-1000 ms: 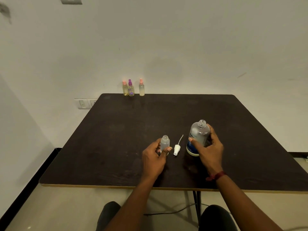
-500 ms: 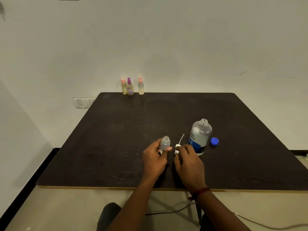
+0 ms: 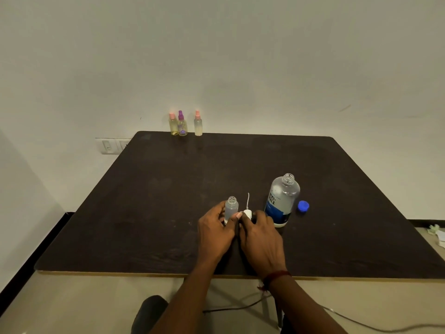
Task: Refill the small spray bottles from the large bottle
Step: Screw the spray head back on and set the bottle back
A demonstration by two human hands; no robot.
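From the head view, we judge the capping step to be in hand: our left hand grips the small spray bottle, which stands upright and uncapped on the table, while our right hand closes its fingers on the white spray pump just beside it — dip tube pointing up and away. The next move likely calls for lifting the pump, threading its tube into the open neck and twisting it tight; the large bottle stands open just right of our right hand, its blue cap beside it, and three capped bottles wait at the far edge.
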